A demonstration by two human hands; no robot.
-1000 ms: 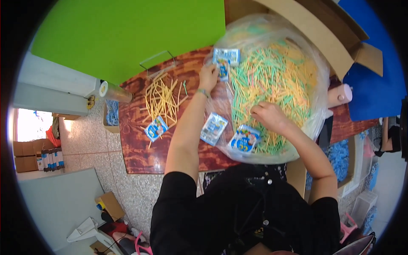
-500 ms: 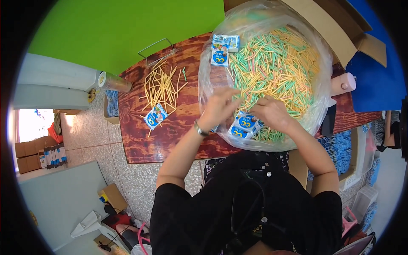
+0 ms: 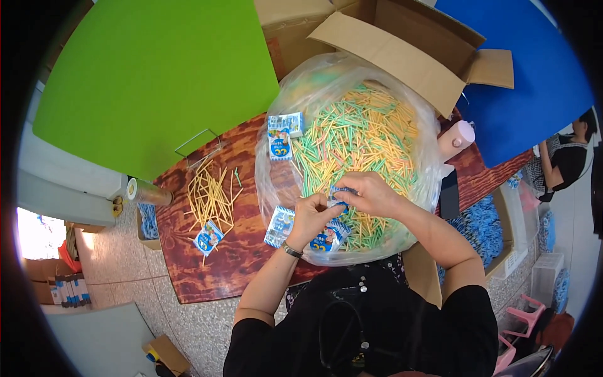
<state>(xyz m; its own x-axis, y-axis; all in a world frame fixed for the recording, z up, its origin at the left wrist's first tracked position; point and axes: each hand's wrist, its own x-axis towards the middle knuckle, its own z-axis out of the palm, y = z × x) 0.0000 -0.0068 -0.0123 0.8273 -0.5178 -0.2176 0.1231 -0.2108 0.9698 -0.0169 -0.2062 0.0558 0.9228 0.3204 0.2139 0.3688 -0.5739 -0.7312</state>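
Observation:
My left hand (image 3: 309, 221) and my right hand (image 3: 369, 193) meet over the near part of a big clear plastic bag (image 3: 274, 179). Between their pinched fingers is a small blue-and-white packet (image 3: 335, 196), partly covered by the fingers. Heaped in the bag are thin candy-like sticks (image 3: 358, 138) in yellow, green and pink. Close below my hands lies another blue-and-white packet (image 3: 331, 237), and one more packet (image 3: 278, 226) rests left of my left wrist. Two packets (image 3: 280, 146) overlap at the bag's left side.
Loose yellow sticks (image 3: 210, 195) lie on the red-brown table (image 3: 195, 270), a packet (image 3: 208, 237) at their near end. An open cardboard box (image 3: 389, 53) stands behind the bag. A pink bottle (image 3: 456, 139) and dark phone (image 3: 449, 196) are at right. A person (image 3: 565, 157) is far right.
The view has shifted, so the table appears lower. My hands have come together, with a packet now between their fingers. The packet left of my wrist shows more fully.

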